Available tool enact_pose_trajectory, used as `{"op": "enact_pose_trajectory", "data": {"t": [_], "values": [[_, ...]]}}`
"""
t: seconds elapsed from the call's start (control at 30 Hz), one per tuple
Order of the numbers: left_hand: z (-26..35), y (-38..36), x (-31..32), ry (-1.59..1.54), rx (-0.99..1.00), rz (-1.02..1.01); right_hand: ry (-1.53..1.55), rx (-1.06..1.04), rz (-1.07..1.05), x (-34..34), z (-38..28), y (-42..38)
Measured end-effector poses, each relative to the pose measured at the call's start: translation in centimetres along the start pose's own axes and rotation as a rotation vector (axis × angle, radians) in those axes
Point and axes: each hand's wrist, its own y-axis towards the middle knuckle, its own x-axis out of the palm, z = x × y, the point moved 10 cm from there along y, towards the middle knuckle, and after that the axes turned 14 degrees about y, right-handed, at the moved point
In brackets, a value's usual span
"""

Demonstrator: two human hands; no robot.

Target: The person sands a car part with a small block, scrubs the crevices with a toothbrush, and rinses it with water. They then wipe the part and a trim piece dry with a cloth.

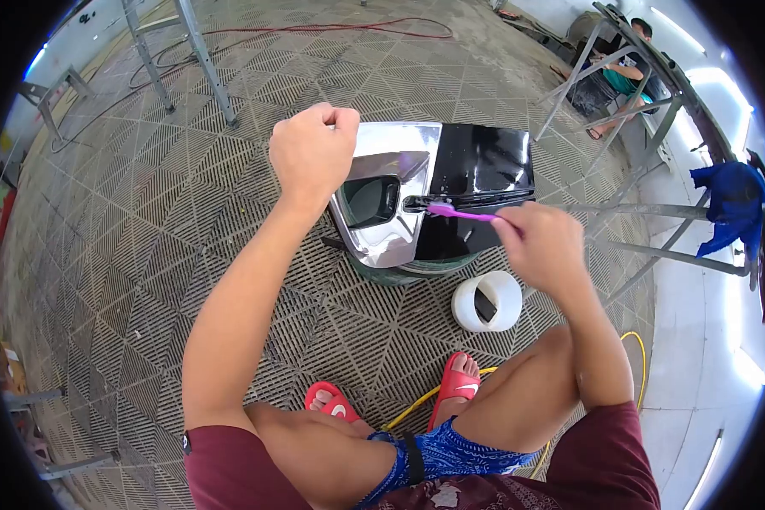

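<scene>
R hand (546, 246) — fingers clamped on the handle of a purple brush (470, 216), its head at the slot (415, 204) btwn the panel's chrome section (391, 241) & black section (486, 157). Step in hand looks like brush work at that slot; moving the bristles along it prob. calls for light, controlled strokes w/ the panel kept steady. L hand (313, 153) — curled in a fist by the chrome's upper L corner, can't tell if gripping it. White tub (511, 299) sits nearby, on the floor (357, 327).
</scene>
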Motion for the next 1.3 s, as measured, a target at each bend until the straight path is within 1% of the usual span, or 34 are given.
{"op": "enact_pose_trajectory", "data": {"t": [0.1, 0.13, 0.2, 0.23, 0.27, 0.33, 0.37, 0.4, 0.47, 0.5, 0.53, 0.6, 0.63, 0.67, 0.73, 0.77, 0.8, 0.87, 0.9, 0.97, 1.0, 1.03, 1.07, 1.1, 1.17, 1.2, 1.27, 1.3], "values": [[0.7, 0.0, -0.5, 0.001, 0.028, -0.025, -0.166, -0.127, 0.095, 2.5, -1.4, 0.1], [0.6, 0.0, -0.4, 0.0, 0.029, -0.027, -0.167, -0.125, 0.096, 2.7, -1.2, -0.1], [0.5, 0.1, -0.7, -0.002, 0.038, 0.004, -0.059, 0.072, -0.136, 5.0, 0.8, -0.4], [0.4, 0.1, -0.7, -0.004, 0.033, 0.008, 0.158, 0.15, -0.217, 6.3, 1.9, -0.6], [0.5, 0.0, -0.7, -0.003, 0.028, 0.01, 0.155, 0.148, -0.219, 5.8, 2.3, -0.2], [1.0, -0.3, -0.8, -0.006, 0.034, 0.003, 0.485, 0.402, -0.536, 7.4, 3.4, -0.5], [1.3, -0.3, -1.1, -0.046, 0.039, 0.015, 0.536, 0.42, -0.546, 7.8, 4.4, -0.6], [1.6, -0.4, -1.4, -0.086, 0.046, 0.028, 0.541, 0.425, -0.537, 7.3, 4.1, -0.9], [2.0, -0.5, -1.7, -0.096, 0.063, 0.029, 0.07, 0.223, -0.272, 3.3, 1.6, -0.3], [2.0, -0.5, -1.8, -0.103, 0.07, 0.032, -0.098, 0.109, -0.158, 2.7, -0.5, -0.7], [2.2, -0.5, -1.9, -0.102, 0.079, 0.024, -0.091, 0.118, -0.155, 3.4, -0.8, -0.8], [2.8, -0.7, -2.6, -0.084, 0.106, 0.065, -0.213, 0.096, -0.103, 4.0, -1.1, -1.2], [2.7, -0.9, -2.4, -0.091, 0.108, 0.061, -0.188, 0.153, -0.268, 4.8, -0.5, -1.2], [2.0, -0.9, -2.1, -0.107, 0.09, 0.05, -0.194, 0.157, -0.264, 4.3, 0.6, -0.9], [1.4, -0.6, -1.7, -0.126, 0.082, 0.042, -0.099, 0.079, -0.198, 2.6, 3.1, -0.3], [1.1, -0.5, -1.4, -0.106, 0.065, 0.02, -0.081, 0.147, -0.223, 1.2, 4.9, 0.3], [0.7, -0.4, -1.2, -0.087, 0.046, 0.001, -0.03, 0.097, -0.164, 1.2, 8.1, 0.7], [0.4, -0.3, -0.6, -0.083, 0.047, 0.006, 0.118, 0.036, -0.142, 2.9, 10.8, 0.6], [0.3, -0.2, -0.5, -0.077, 0.04, 0.011, 0.114, 0.04, -0.137, 3.7, 10.7, 0.6], [0.6, 0.0, -0.3, -0.051, 0.027, -0.02, 0.134, -0.121, -0.09, 5.1, 7.0, 0.7], [0.6, 0.1, -0.1, -0.018, 0.012, -0.047, 0.093, -0.067, -0.115, 5.1, 6.1, 1.1], [0.6, 0.1, -0.1, -0.024, 0.054, -0.014, 0.122, -0.032, -0.14, 5.4, 7.9, 1.4], [0.7, 0.2, 0.5, -0.032, 0.084, -0.027, 0.155, 0.005, -0.155, 5.5, 10.0, 1.8], [0.7, 0.2, 0.4, -0.007, 0.068, -0.029, 0.159, 0.02, -0.136, 4.7, 10.7, 1.5], [0.1, 0.2, 0.6, 0.019, 0.015, -0.042, 0.221, 0.244, -0.284, 5.0, 13.7, 0.6], [0.3, 0.2, 0.7, 0.01, 0.02, -0.053, 0.219, 0.26, -0.282, 5.6, 13.6, 0.7], [-0.2, 0.3, 1.6, 0.036, -0.032, -0.134, 0.21, 0.01, -0.201, 6.8, 10.1, 1.7], [-0.5, 0.4, 1.9, 0.039, -0.01, -0.129, 0.178, 0.002, -0.204, 6.5, 10.4, 2.3]]}}
